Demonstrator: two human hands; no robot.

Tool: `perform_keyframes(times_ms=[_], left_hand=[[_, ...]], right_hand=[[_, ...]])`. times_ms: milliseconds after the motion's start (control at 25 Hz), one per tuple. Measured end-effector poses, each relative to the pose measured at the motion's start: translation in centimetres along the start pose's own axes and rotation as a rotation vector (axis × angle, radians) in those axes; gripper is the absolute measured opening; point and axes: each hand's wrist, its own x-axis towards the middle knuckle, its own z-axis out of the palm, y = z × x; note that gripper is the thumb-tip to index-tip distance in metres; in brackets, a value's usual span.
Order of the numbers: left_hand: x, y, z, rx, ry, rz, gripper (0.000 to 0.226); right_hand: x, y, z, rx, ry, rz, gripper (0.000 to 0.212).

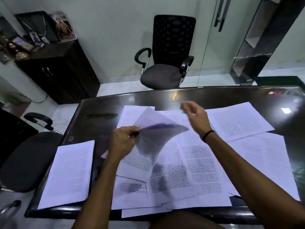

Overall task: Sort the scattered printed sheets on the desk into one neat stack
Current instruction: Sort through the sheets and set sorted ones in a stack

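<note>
Several printed sheets lie scattered over the dark glossy desk (102, 116). My left hand (122, 141) pinches a small bunch of lifted sheets (148, 142), which curl and blur above the overlapping pile (189, 171) at the desk's middle. My right hand (194, 114) hovers above the far sheets with relaxed, loosely bent fingers and holds nothing; a dark band circles its wrist. One sheet (69, 172) lies apart at the left front. Two more sheets lie at the right, one far (239, 121) and one near (267, 159).
A black office chair (166, 55) stands beyond the desk's far edge. Another chair (28, 156) sits at the left side. A dark cabinet (54, 71) with framed items stands at the back left. A glass door (219, 14) is at the back right.
</note>
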Motion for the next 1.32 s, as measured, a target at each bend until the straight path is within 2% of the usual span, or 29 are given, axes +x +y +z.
perform_keyframes(times_ms=[40,80,120,200,320,440,560,600,680,760,840,920,1000,1040,1200,1280,1320], left_hand=[[-0.1,-0.7,-0.6,-0.047,0.044,-0.029,0.019],[-0.1,-0.9,-1.1,-0.101,0.068,-0.079,0.013],[-0.2,-1.1,-1.4,-0.174,0.073,-0.137,0.007],[-0.5,-1.1,-1.2,-0.34,0.06,-0.26,0.009],[-1.7,-0.5,-0.8,-0.585,0.094,-0.401,0.024],[-2.5,-1.6,-1.1,-0.699,0.07,-0.42,0.042],[-2.9,-4.8,-0.9,-0.766,0.052,-0.547,0.068],[-3.1,-5.4,-0.7,-0.803,0.024,-0.579,0.069],[-3.8,-5.9,0.1,-0.86,-0.062,-0.59,0.048],[-4.7,-6.4,1.3,-0.901,-0.062,-0.62,0.031],[-5.7,-7.3,2.0,-0.896,-0.003,-0.686,0.023],[-6.6,-8.5,2.0,-0.856,0.053,-0.75,0.018],[-7.7,-9.4,1.5,-0.797,0.109,-0.783,0.018],[-8.1,-9.8,1.2,-0.767,0.126,-0.792,0.02],[-9.2,-12.0,0.9,-0.733,0.148,-0.847,0.03],[-9.5,-12.4,1.0,-0.725,0.153,-0.867,0.031],[-9.6,-12.4,1.0,-0.72,0.153,-0.864,0.03]], right_hand=[[-0.2,0.3,-0.3,0.201,0.031,0.174,0.044],[-0.6,0.9,-0.2,0.287,-0.001,0.297,0.052],[-1.3,1.4,0.4,0.291,-0.088,0.348,0.05],[-2.8,2.4,2.0,0.251,-0.279,0.317,0.03],[-3.6,3.4,4.0,0.202,-0.45,0.27,0.034],[-3.5,3.2,4.6,0.239,-0.479,0.249,0.029],[-3.6,3.2,5.3,0.273,-0.485,0.217,0.029],[-3.8,3.1,5.6,0.271,-0.479,0.214,0.028],[-4.1,3.4,6.2,0.241,-0.488,0.211,0.028],[-4.4,4.3,6.9,0.177,-0.534,0.228,0.03],[-4.8,5.9,7.5,0.069,-0.574,0.312,0.032],[-5.2,8.3,7.4,-0.285,-0.482,0.348,0.041],[-6.2,10.4,6.8,-0.703,-0.329,0.374,0.062],[-6.9,11.1,6.5,-0.791,-0.278,0.421,0.073],[-9.4,13.9,6.4,-0.803,-0.23,0.554,0.103],[-10.0,14.9,6.5,-0.765,-0.24,0.588,0.103],[-10.0,15.3,6.4,-0.749,-0.238,0.592,0.095]])
